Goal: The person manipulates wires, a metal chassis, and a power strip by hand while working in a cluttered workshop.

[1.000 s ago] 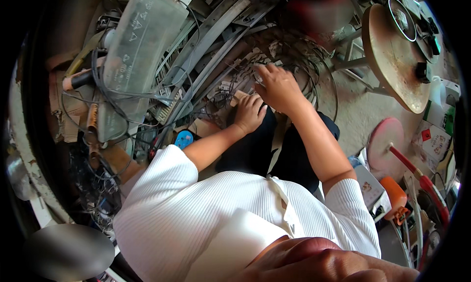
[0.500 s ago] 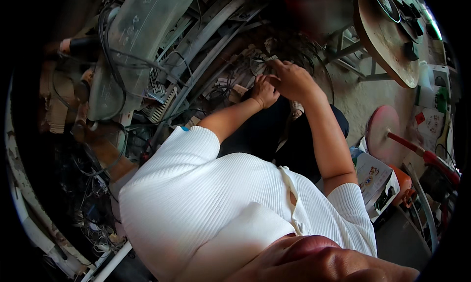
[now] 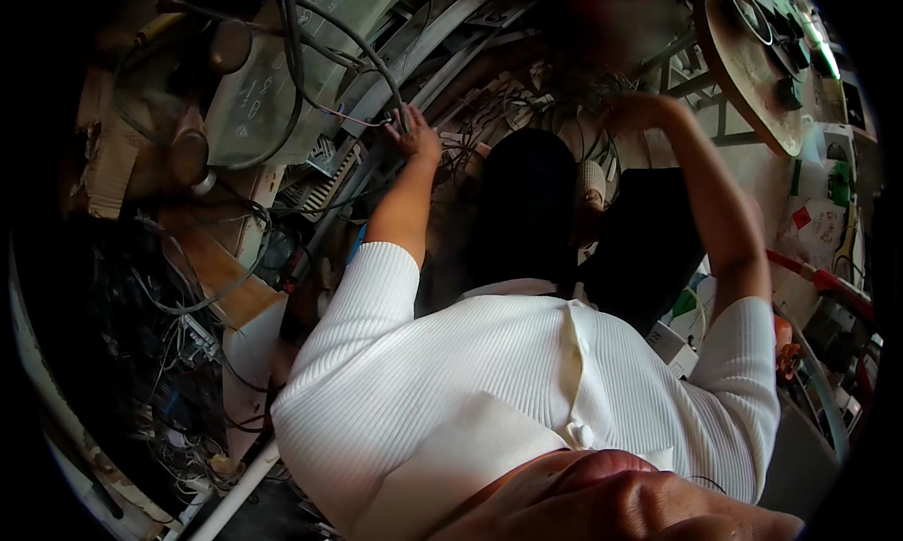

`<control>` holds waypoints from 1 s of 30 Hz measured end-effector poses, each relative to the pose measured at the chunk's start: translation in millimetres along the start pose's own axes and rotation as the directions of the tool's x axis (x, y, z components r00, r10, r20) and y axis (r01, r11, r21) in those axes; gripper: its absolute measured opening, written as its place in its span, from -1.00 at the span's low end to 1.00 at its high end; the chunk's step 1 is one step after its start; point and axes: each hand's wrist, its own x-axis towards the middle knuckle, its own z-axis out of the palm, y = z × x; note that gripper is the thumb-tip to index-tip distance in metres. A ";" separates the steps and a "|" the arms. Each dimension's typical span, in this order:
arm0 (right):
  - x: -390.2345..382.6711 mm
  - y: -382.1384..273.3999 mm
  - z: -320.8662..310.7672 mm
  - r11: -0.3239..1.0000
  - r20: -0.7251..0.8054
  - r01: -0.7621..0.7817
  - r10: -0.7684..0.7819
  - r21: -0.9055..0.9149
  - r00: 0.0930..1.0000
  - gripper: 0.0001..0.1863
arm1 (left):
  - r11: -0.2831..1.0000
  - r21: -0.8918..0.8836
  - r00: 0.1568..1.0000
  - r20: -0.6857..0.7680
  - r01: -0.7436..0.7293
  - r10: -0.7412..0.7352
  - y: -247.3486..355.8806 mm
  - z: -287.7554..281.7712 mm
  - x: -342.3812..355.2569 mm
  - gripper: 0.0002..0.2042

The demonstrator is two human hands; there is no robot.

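Left hand (image 3: 412, 135) reaching up high, fingers curling around thin wires (image 3: 353, 119) by a see-through plastic tub (image 3: 273, 89), right hand (image 3: 632, 114) reaching into tangled wires (image 3: 555, 94), its fingers too blurry to tell.

Cluttered workshop, hard daylight with deep shadows. Round wooden table (image 3: 743, 71) upper right, metal frame legs under it. Pale concrete floor (image 3: 752, 179) beside it. Cardboard (image 3: 108, 169) and a wooden plank (image 3: 221, 278) at left, tangled cables (image 3: 160, 372) below. White pipe (image 3: 235, 494) lower left.
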 end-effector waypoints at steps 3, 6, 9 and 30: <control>26.5 32.7 -15.7 0.938 -0.290 0.199 -0.282 -0.285 0.914 -0.48 | 0.997 0.024 0.994 0.079 0.072 -0.074 -23.8 8.6 4.6 -0.17; 22.0 12.7 -48.2 0.989 -0.663 0.145 -0.115 -0.010 0.740 -0.61 | 0.985 -0.019 0.976 0.133 0.174 -0.170 -36.6 3.2 17.6 -0.11; 50.9 19.5 -39.8 0.980 -0.619 0.193 -0.127 0.041 0.775 -0.66 | 0.984 0.010 0.973 0.143 0.179 -0.179 -32.5 -3.6 7.0 -0.15; 338.6 106.9 36.0 0.133 -0.424 0.404 0.235 0.905 0.874 -0.38 | 0.987 0.111 0.985 -0.138 0.117 -0.101 -17.6 11.1 4.9 -0.36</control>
